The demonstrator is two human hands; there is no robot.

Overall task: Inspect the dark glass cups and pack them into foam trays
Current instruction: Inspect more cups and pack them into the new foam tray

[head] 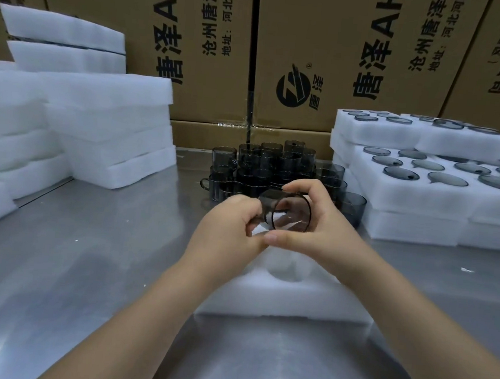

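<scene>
left hand and right hand, fingers clamped round dark cylindrical glass cup, white rectangular foam tray at 6 o'clock; risk: smooth glass slips, chips.

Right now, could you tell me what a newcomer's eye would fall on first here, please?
First, the dark glass cup held up at centre between the left hand and the right hand, above a white foam tray on the steel table. Behind it stands a cluster of dark cups, with filled foam trays stacked at right. Printed cardboard boxes wall off the back.
</scene>
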